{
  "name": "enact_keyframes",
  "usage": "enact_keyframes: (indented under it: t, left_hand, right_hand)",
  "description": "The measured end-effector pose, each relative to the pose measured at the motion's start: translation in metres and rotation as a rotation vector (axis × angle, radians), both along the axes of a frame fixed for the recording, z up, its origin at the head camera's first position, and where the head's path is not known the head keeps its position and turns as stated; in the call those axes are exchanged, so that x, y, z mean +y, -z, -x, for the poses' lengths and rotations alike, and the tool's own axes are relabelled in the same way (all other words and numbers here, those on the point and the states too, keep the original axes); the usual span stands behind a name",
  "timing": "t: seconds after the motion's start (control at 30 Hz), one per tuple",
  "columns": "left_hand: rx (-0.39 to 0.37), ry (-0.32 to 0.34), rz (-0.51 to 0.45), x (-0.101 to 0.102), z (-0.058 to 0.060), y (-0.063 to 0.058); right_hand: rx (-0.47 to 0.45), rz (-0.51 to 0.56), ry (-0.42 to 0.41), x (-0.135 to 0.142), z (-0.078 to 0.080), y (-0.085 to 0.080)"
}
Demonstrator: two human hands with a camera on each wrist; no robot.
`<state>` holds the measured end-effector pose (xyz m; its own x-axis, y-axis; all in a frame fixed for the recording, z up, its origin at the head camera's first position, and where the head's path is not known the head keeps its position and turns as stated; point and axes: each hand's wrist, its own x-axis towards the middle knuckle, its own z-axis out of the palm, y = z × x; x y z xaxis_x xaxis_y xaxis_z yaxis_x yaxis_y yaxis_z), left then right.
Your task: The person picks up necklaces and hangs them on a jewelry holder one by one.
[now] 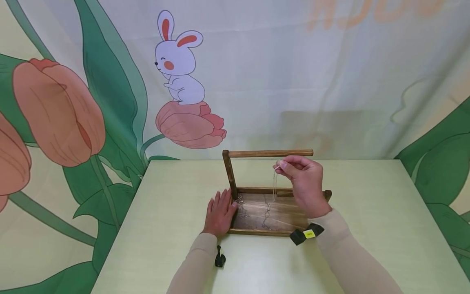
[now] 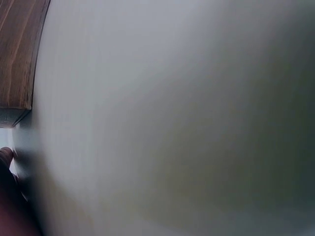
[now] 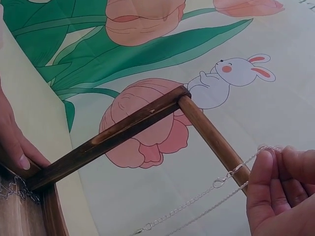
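Silver necklace (image 3: 218,183), pinched in my right hand (image 1: 306,179), required light handling clear of the bar (image 1: 257,154) while my left hand (image 1: 219,213), fingers extended, rested at the tray's (image 1: 260,232) edge.

Head view: from above my side of the wooden tray (image 1: 286,212), facing forward and down, farthest off. My left-wrist view: off the tray's near left corner (image 2: 17,59), very close over the tabletop (image 2: 147,98). My right-wrist view: close, tilted, facing across the tray's left end; shares left post (image 3: 110,135) and rabbit print (image 3: 214,91) with head view.
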<state>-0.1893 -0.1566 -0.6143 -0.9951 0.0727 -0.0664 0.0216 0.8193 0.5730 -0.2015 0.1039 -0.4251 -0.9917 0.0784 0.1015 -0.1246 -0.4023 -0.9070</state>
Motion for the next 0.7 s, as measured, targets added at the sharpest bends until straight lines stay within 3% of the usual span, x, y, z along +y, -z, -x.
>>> enact_keyframes:
  t: [0.7]
  left_hand:
    - [0.014,0.009,-0.011,0.000,0.002,0.002]
  right_hand:
    - [0.047,0.041,0.047,0.022,0.005,-0.004]
